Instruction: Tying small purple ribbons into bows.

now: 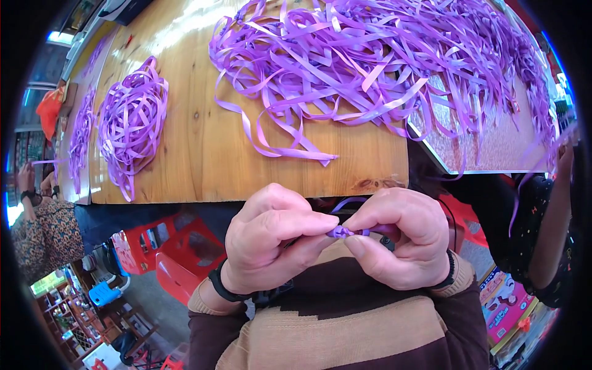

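Observation:
Just in front of the table's near edge, my left hand (274, 240) and my right hand (401, 237) meet with thumbs and forefingers pinched. Between their fingertips is a small knotted piece of purple ribbon (339, 232). Both hands grip it, one from each side. A loop of the same ribbon arches up behind the fingertips, and part of it is hidden in my right hand. Beyond my hands, a large loose heap of purple ribbons (345, 68) spreads over the wooden table (191, 154), with several strands trailing toward me.
A smaller coiled pile of purple ribbon (132, 123) lies at the table's left. A pale-topped table (493, 135) adjoins on the right, partly under the heap. Other people sit at far left and right, handling ribbon. Red plastic stools (191, 253) stand below the table at left.

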